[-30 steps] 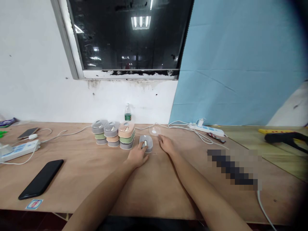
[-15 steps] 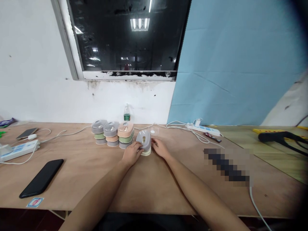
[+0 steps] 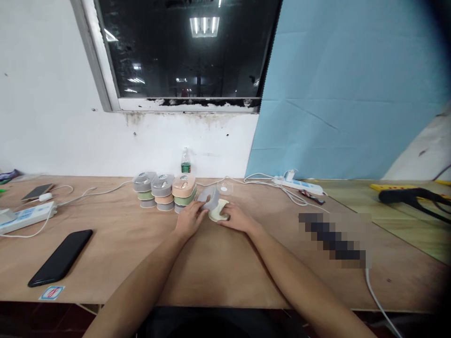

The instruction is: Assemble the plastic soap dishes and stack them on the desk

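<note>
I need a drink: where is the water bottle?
In the head view the bottle stands at the back of the table against the white wall, just behind the stacked boxes, left of centre.

On the bench [image 3: 218, 267], three stacks of small containers [image 3: 165, 191] stand in a row near the wall, a bottle [image 3: 185, 162] behind them. Just right of the stacks, both hands meet at a lid [image 3: 210, 197] and a base [image 3: 218, 211]. A phone [image 3: 60, 257] lies far left; a power strip [image 3: 299, 185] lies right.

Stacked boxes [image 3: 164, 192] just left of hands [image 3: 211, 219]
</note>
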